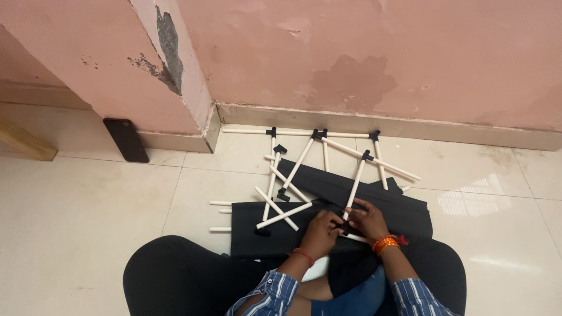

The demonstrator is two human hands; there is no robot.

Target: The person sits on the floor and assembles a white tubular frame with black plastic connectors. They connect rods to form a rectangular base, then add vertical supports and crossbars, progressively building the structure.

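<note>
Both my hands pinch black joint; left hand at 9, right hand at 3; rod runs toward 12.

Seated on tile floor by pink wall. Both hands meet at a black connector: left hand and right hand gripping a white rod. Rod frame lies over black fabric. Dark phone leans against the wall.
</note>
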